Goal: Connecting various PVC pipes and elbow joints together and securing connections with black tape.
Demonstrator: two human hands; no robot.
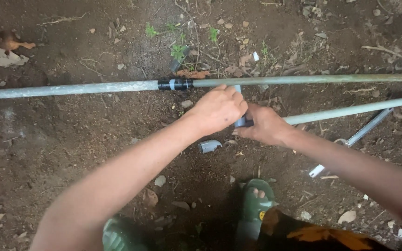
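Two green sandals nearest on dark, stony soil, then a loose grey fitting, left hand and right hand both clamped on a grey connector joining the slanted pipe, beyond them the long pipe with black coupling.

Single head-worn view looks steeply down, close above soil

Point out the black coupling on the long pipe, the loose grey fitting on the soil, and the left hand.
black coupling (175,84): head view, middle of the sleeve joining the long pipe.
loose grey fitting (209,146): head view, its side wall.
left hand (217,109): head view, back of the hand.
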